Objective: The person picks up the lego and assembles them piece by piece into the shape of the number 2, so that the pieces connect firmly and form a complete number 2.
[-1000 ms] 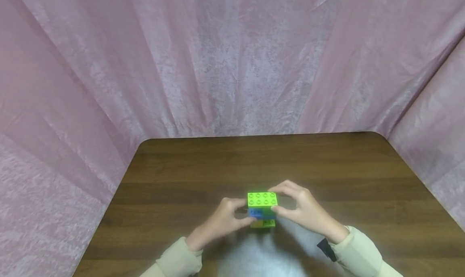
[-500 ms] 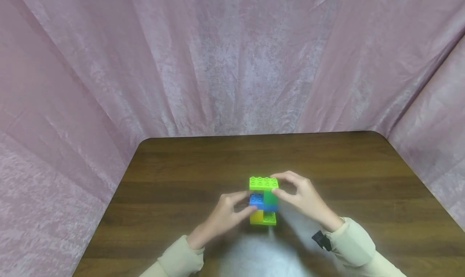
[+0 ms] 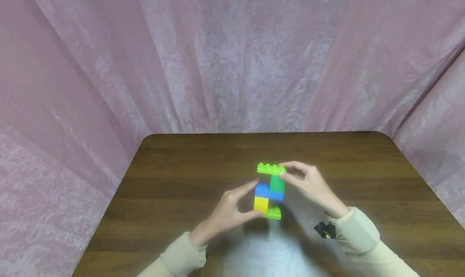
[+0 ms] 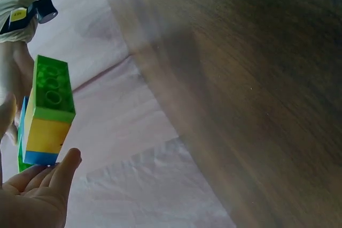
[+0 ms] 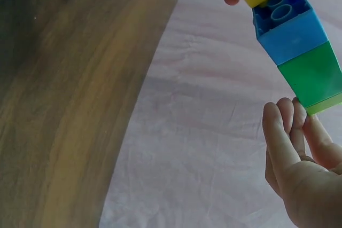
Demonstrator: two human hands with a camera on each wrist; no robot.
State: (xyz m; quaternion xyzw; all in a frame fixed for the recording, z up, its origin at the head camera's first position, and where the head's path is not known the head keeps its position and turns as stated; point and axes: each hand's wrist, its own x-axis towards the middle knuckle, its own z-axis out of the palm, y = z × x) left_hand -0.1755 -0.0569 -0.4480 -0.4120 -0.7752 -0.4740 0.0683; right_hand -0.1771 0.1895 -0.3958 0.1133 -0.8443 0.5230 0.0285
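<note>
A stack of toy building bricks is held up over the table. In the head view its top is a lime studded plate, then a green brick, a blue brick, a yellow brick and a lime plate lowest. My right hand pinches the upper right end, at the top plate and green brick. My left hand spreads around the left side, index fingertip at the blue brick's far corner, thumb low across the yellow brick. The left wrist view shows the lowest plate's hollow underside.
A brown wooden table with rounded far corners lies underneath. Pink velvety curtains hang behind it and along both sides. A black strap is at the right cuff.
The stack has risen and tilted, showing more of its front face. My right hand has moved up with it. My left thumb and index finger have spread apart, the thumb dropping from blue to yellow.
</note>
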